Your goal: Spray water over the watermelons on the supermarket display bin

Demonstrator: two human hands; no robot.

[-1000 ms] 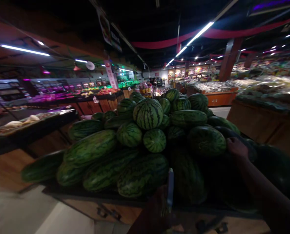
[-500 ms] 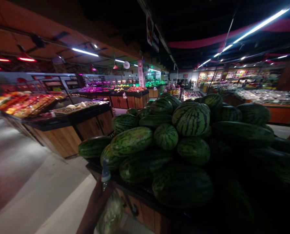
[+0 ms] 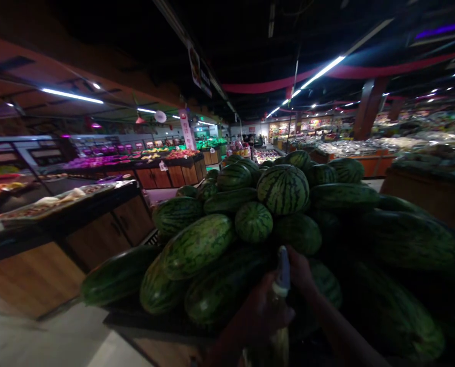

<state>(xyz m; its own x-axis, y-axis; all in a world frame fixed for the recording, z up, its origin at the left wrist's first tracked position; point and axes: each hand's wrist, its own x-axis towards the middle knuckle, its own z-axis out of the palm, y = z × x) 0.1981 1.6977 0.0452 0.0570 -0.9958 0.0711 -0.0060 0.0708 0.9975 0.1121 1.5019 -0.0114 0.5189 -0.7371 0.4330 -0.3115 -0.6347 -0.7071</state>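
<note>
A heap of striped green watermelons point(image 3: 283, 188) fills a wooden display bin in front of me. My left hand point(image 3: 263, 313) is closed around a bottle point(image 3: 283, 265) with a pale blue cap, held upright before the pile. Below that hand hangs something pale and plastic-looking that I cannot make out. My right hand point(image 3: 302, 272) sits just right of the bottle's cap, close to or touching it, with its arm running down to the lower right. Its fingers are lost in the dark behind the bottle.
A wooden produce stand point(image 3: 32, 270) with trays stands at the left, across a pale floor aisle point(image 3: 40, 341). More lit produce counters point(image 3: 166, 163) run along the back left. Another wooden bin point(image 3: 422, 196) stands at the right, beyond the melons.
My view swung left and then back to the melons. My right hand left the melon at the right and now sits by the bottle's cap. My left hand brought the bottle up to the centre.
</note>
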